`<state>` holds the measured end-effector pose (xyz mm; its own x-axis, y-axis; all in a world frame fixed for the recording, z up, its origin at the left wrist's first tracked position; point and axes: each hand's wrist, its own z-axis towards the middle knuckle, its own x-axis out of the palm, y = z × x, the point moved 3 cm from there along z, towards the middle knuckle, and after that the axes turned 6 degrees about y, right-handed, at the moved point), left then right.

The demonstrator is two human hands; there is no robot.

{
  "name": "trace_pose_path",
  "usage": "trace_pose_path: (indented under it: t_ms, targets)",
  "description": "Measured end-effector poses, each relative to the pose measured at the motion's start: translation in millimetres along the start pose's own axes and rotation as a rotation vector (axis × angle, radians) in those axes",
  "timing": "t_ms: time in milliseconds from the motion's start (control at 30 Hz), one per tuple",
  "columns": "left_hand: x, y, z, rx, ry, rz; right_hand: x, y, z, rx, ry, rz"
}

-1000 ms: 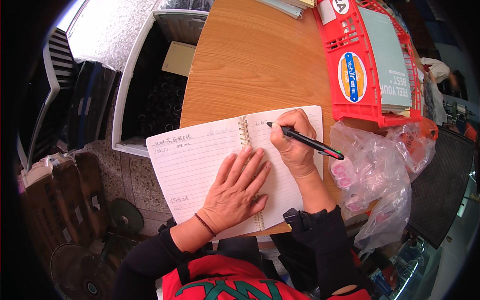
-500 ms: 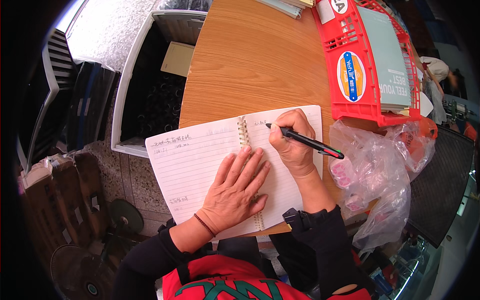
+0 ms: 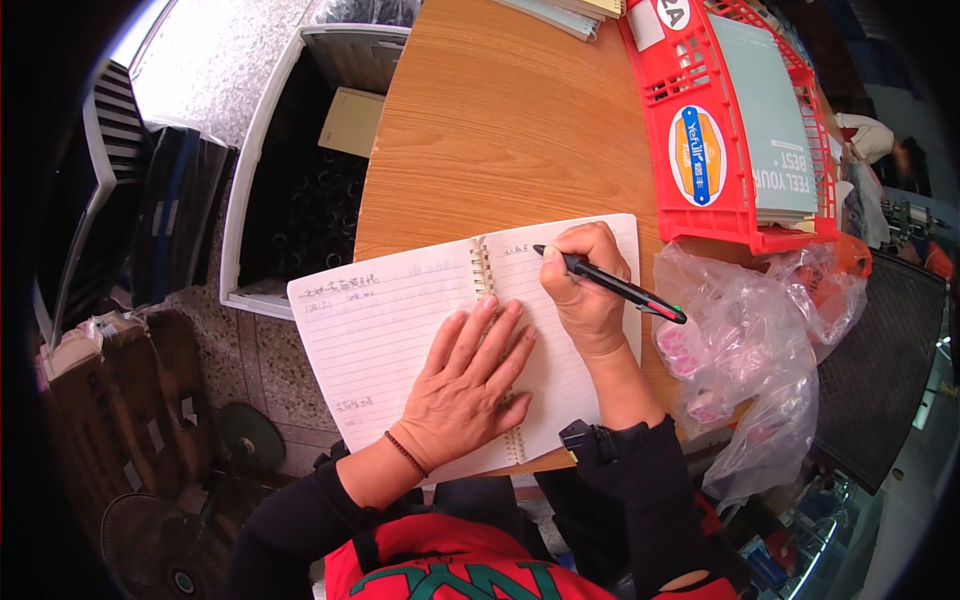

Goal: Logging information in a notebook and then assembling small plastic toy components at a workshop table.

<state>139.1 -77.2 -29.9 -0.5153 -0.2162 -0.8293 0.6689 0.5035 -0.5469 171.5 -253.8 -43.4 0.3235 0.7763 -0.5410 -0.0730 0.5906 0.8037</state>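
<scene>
On the wooden tabletop (image 3: 500, 130), near its front edge, a spiral notebook (image 3: 400, 320) lies open, its left page overhanging the edge. Left hand (image 3: 465, 395) rests flat on the notebook, palm down, fingers spread across the spiral binding; it grips nothing. A thin bracelet (image 3: 405, 453) circles that wrist. Right hand (image 3: 585, 285) sits on the right page, its grip closed on a black pen (image 3: 610, 285), fingers clamped near the tip. The pen tip touches the top of the right page, just beside a short line of handwriting; the barrel slants away to the right. Faint handwriting also shows on the left page. Right of the notebook, touching its edge, lies a crumpled clear plastic bag (image 3: 750, 350). Beyond it stands a red plastic basket (image 3: 700, 120) holding a pale green book (image 3: 775, 110). Left of the tabletop, on the floor, a white crate (image 3: 245, 200) holds dark contents. Both sleeves are black.
</scene>
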Motion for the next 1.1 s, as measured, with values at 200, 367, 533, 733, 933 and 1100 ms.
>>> trace_pose_path:
  t_ms: [200,367,533,733,933,1100]
  targets:
    - [0.2,0.0,-0.2,0.0,-0.003,0.005,0.3,1.6,1.5,-0.034,0.023,-0.036]
    - [-0.4,-0.3,-0.4,-0.001,0.0,0.002,0.5,-0.2,-0.1,-0.013,0.007,-0.018]
    - [0.1,0.3,-0.6,-0.002,0.011,-0.006,-0.2,-4.0,-2.6,-0.056,0.067,-0.052]
    - [0.4,0.2,-0.5,0.0,0.014,-0.006,0.2,-3.3,-1.8,-0.037,0.037,-0.026]
    - [0.1,0.4,-0.1,-0.004,0.013,-0.004,1.0,-4.4,-1.0,-0.001,0.001,0.002]
    - [0.9,0.6,-0.4,-0.003,0.011,-0.004,0.2,-2.5,-1.7,0.017,0.015,-0.008]
